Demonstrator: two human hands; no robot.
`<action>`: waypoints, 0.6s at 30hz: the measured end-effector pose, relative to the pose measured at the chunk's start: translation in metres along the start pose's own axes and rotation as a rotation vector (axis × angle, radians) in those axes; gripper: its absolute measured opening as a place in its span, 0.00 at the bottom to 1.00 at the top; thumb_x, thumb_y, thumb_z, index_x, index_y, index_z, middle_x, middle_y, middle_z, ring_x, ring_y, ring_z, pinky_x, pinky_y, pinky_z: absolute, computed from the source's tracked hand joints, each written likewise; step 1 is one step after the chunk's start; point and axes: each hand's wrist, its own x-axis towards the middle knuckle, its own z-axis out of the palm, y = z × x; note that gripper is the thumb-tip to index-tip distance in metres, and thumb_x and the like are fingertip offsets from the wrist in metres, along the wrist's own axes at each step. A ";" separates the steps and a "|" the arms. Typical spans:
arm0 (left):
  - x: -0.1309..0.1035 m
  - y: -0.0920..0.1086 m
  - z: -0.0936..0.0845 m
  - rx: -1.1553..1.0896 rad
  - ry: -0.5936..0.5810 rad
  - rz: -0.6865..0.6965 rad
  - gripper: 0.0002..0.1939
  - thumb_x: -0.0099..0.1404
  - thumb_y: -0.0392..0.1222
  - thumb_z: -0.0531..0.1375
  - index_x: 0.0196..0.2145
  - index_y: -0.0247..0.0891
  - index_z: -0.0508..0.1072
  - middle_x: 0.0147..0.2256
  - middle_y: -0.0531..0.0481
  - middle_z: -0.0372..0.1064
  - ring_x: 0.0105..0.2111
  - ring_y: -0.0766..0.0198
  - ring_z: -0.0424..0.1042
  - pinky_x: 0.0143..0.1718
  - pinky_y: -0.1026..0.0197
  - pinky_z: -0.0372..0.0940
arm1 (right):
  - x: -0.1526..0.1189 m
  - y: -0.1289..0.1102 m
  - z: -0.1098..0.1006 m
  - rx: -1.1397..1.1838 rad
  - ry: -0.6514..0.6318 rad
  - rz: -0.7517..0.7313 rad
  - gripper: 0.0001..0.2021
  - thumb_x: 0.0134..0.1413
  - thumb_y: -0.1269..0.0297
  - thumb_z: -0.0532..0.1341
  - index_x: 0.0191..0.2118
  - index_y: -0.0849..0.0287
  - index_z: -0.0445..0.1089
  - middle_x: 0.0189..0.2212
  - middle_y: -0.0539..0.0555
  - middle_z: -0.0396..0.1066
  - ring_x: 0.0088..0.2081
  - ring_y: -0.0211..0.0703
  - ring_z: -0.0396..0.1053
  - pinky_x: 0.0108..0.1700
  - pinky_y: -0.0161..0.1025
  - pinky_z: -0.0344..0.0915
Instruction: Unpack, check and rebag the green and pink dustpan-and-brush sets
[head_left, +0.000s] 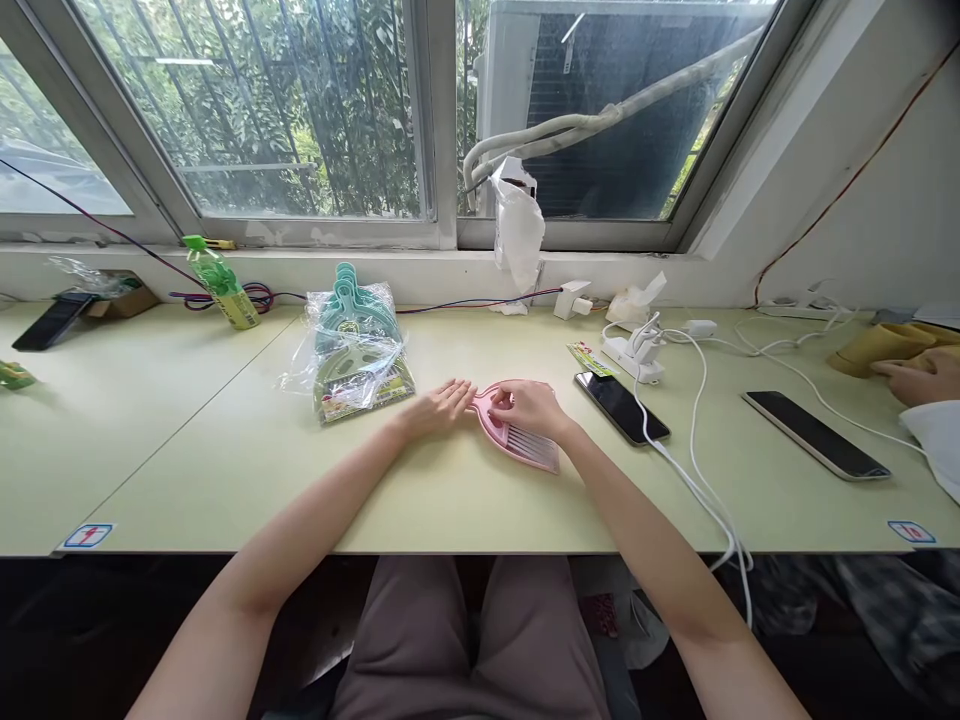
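Observation:
A pink plastic piece (529, 449), shaped like a small dustpan with a handle and ridged slats, lies on the table before me. My left hand (441, 408) rests by its handle end, fingers stretched out flat. Over the body of the pink piece is my right hand (529, 407), thumb and forefinger pinched together near its upper left part. Whatever may be between those fingertips is too small to make out. To the left, a clear plastic bag (358, 350) holds several green pieces with looped handles and a printed card.
Right of my hands lie a phone (621, 408), a printed card strip (590, 358) and a white power strip (634, 357) with trailing cables. Farther right are another phone (816, 434) and another person's hand (921, 376). A green bottle (221, 285) leans at the back left.

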 end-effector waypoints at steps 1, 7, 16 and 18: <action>0.000 -0.001 -0.001 0.003 0.008 0.012 0.20 0.70 0.32 0.48 0.58 0.27 0.64 0.57 0.33 0.63 0.58 0.54 0.63 0.61 0.52 0.59 | 0.000 0.000 0.000 -0.001 0.001 0.004 0.05 0.49 0.60 0.63 0.32 0.54 0.73 0.32 0.48 0.75 0.35 0.40 0.70 0.33 0.34 0.56; -0.003 -0.009 -0.008 0.097 0.021 0.061 0.19 0.69 0.30 0.50 0.56 0.29 0.67 0.56 0.39 0.66 0.57 0.55 0.65 0.59 0.53 0.61 | 0.000 0.000 0.002 -0.003 0.012 -0.008 0.05 0.49 0.60 0.63 0.31 0.55 0.72 0.31 0.47 0.75 0.33 0.39 0.70 0.32 0.34 0.54; -0.006 -0.010 -0.005 0.148 -0.019 0.063 0.20 0.69 0.28 0.48 0.56 0.27 0.67 0.56 0.36 0.65 0.55 0.57 0.67 0.58 0.56 0.62 | 0.000 0.002 0.004 0.035 0.027 -0.008 0.05 0.49 0.61 0.63 0.29 0.56 0.69 0.30 0.48 0.75 0.32 0.37 0.68 0.32 0.34 0.53; -0.006 -0.009 -0.006 0.175 -0.026 0.069 0.20 0.69 0.28 0.48 0.56 0.26 0.67 0.56 0.36 0.65 0.55 0.57 0.67 0.58 0.56 0.63 | 0.000 0.002 0.005 0.053 0.030 -0.007 0.05 0.49 0.62 0.63 0.28 0.57 0.69 0.30 0.48 0.74 0.31 0.37 0.68 0.31 0.33 0.53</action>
